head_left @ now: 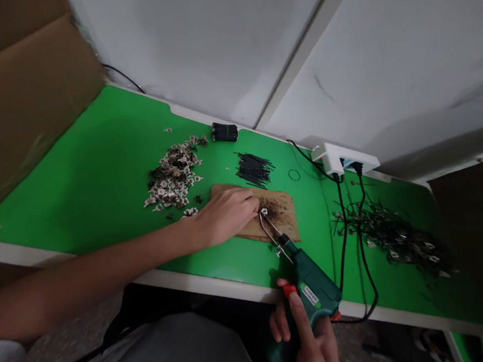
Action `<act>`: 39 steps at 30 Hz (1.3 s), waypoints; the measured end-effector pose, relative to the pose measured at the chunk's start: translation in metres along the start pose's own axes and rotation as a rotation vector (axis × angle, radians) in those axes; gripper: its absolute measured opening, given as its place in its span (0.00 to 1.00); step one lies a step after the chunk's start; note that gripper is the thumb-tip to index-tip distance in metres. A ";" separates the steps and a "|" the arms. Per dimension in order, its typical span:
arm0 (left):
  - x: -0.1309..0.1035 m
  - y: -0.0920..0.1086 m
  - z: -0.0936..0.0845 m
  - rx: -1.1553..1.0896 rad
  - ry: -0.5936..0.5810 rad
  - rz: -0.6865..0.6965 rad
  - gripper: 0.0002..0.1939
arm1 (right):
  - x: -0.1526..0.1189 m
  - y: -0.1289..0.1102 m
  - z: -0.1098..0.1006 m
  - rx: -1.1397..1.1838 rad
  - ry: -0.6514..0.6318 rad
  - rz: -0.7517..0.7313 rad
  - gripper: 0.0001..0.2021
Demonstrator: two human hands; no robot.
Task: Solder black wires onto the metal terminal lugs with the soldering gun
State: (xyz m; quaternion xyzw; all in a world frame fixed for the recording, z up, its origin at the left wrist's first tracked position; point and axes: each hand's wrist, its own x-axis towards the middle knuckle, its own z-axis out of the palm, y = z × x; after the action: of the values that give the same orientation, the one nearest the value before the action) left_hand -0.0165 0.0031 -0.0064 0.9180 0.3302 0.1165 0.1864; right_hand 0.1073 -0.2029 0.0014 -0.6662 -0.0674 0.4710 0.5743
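A green soldering gun is gripped in my right hand, one finger on its red trigger. Its metal tip reaches a small white metal part over a scorched brown board. My left hand rests at the board's left half, fingers pinched together beside that part; what they hold is hidden. Behind the board lie loose black wires and a banded bundle of black wires. Left of my left hand is a pile of small metal parts.
A white power strip with black cables stands at the back right. Parts with wires attached form a heap on the right. A cardboard box borders the green table on the left. A thin green ring lies behind the board.
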 end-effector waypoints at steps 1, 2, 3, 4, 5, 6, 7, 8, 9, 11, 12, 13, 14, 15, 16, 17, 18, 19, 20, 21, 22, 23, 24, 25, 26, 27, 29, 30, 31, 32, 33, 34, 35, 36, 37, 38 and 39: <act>0.000 0.000 0.000 0.002 -0.005 -0.005 0.09 | 0.000 0.000 0.000 0.000 0.000 0.002 0.21; 0.000 0.001 0.000 0.002 -0.008 -0.009 0.09 | -0.001 0.000 -0.001 0.000 0.002 0.000 0.21; 0.000 0.001 0.000 0.003 -0.007 -0.011 0.09 | -0.001 0.000 -0.001 0.000 0.004 -0.002 0.21; 0.000 0.001 0.001 0.004 -0.002 -0.010 0.09 | -0.001 0.000 -0.001 -0.001 0.009 -0.005 0.21; 0.000 0.000 0.001 0.006 0.005 -0.007 0.09 | -0.001 0.000 -0.001 -0.003 0.011 -0.007 0.21; 0.000 0.000 0.002 0.010 0.017 -0.002 0.09 | -0.001 0.000 -0.001 -0.005 0.014 -0.009 0.21; 0.000 0.000 0.003 0.015 0.031 0.004 0.08 | -0.001 0.000 -0.001 -0.007 0.012 -0.009 0.21; 0.000 -0.001 0.004 0.021 0.046 0.012 0.08 | -0.001 -0.001 -0.001 -0.009 0.010 -0.009 0.21; 0.000 -0.001 0.004 0.026 0.060 0.020 0.08 | -0.001 -0.001 0.000 -0.012 0.008 -0.011 0.21; 0.000 -0.002 0.005 0.033 0.075 0.027 0.07 | -0.001 -0.001 0.000 -0.019 -0.002 -0.013 0.21; 0.000 -0.002 0.005 0.036 0.074 0.026 0.07 | -0.001 -0.001 0.000 -0.020 -0.006 -0.016 0.20; 0.000 -0.002 0.005 0.039 0.069 0.025 0.07 | -0.001 -0.001 -0.001 -0.019 -0.007 -0.020 0.20; 0.001 -0.001 0.004 0.041 0.064 0.023 0.07 | -0.001 -0.001 -0.001 -0.018 -0.005 -0.023 0.20; 0.001 -0.001 0.004 0.043 0.060 0.021 0.08 | -0.001 -0.001 -0.001 -0.016 -0.005 -0.024 0.20; 0.001 -0.001 0.004 0.043 0.055 0.022 0.08 | -0.001 0.000 -0.002 -0.016 -0.005 -0.024 0.20; 0.002 0.000 0.004 0.041 0.053 0.022 0.08 | -0.001 0.000 -0.002 -0.017 -0.005 -0.024 0.20; 0.002 0.000 0.003 0.039 0.052 0.022 0.08 | -0.001 0.001 -0.002 -0.020 -0.005 -0.022 0.20; 0.002 0.000 0.003 0.036 0.050 0.020 0.07 | -0.001 0.001 -0.002 -0.024 -0.006 -0.021 0.20; 0.002 0.001 0.003 0.032 0.049 0.017 0.07 | -0.001 0.002 -0.002 -0.030 -0.007 -0.023 0.20; 0.002 0.001 0.003 0.029 0.046 0.013 0.08 | -0.002 0.003 -0.002 -0.035 -0.006 -0.032 0.20; 0.002 0.001 0.003 0.027 0.043 0.010 0.08 | -0.002 0.004 -0.001 -0.042 -0.003 -0.044 0.21; 0.003 0.001 0.003 0.027 0.038 0.007 0.08 | -0.002 0.006 -0.001 -0.050 0.000 -0.057 0.21; 0.003 0.000 0.003 0.030 0.032 0.005 0.08 | -0.002 0.007 -0.001 -0.057 0.008 -0.073 0.21; 0.002 0.000 0.003 0.033 0.027 0.003 0.08 | -0.002 0.009 -0.001 -0.063 0.018 -0.091 0.21; 0.002 0.000 0.003 0.037 0.025 0.002 0.08 | -0.002 0.011 0.000 -0.073 0.026 -0.106 0.22; 0.002 0.000 0.003 0.039 0.026 0.004 0.08 | -0.002 0.013 0.000 -0.091 0.034 -0.122 0.22; 0.002 -0.001 0.003 0.040 0.034 0.007 0.08 | -0.002 0.018 0.000 -0.136 0.059 -0.171 0.21; 0.002 -0.001 0.004 0.038 0.038 0.010 0.07 | -0.002 0.020 0.001 -0.161 0.073 -0.200 0.20; 0.002 -0.001 0.004 0.035 0.043 0.012 0.07 | -0.002 0.024 0.002 -0.186 0.084 -0.227 0.19; 0.002 -0.001 0.005 0.034 0.048 0.015 0.07 | -0.003 0.027 0.002 -0.197 0.101 -0.261 0.18; 0.001 -0.002 0.005 0.032 0.054 0.015 0.07 | -0.003 0.030 0.003 -0.191 0.106 -0.293 0.17; 0.001 -0.002 0.006 0.030 0.060 0.016 0.07 | -0.004 0.034 0.004 -0.168 0.096 -0.317 0.16; 0.001 -0.002 0.006 0.027 0.062 0.017 0.07 | -0.004 0.037 0.004 -0.131 0.075 -0.333 0.15; 0.002 -0.001 0.006 0.026 0.058 0.014 0.07 | -0.005 0.040 0.004 -0.083 0.054 -0.342 0.14; 0.002 -0.001 0.006 0.025 0.049 0.010 0.08 | -0.006 0.041 0.004 -0.029 0.036 -0.348 0.13; 0.002 -0.001 0.005 0.023 0.038 0.003 0.08 | -0.007 0.042 0.003 0.017 0.018 -0.349 0.12; 0.002 -0.001 0.005 0.023 0.027 -0.004 0.08 | -0.008 0.041 0.002 0.051 0.011 -0.351 0.11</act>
State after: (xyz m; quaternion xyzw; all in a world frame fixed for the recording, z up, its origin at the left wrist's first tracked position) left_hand -0.0136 0.0035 -0.0108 0.9177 0.3358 0.1249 0.1718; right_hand 0.0833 -0.2201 -0.0280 -0.6318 -0.1674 0.3615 0.6649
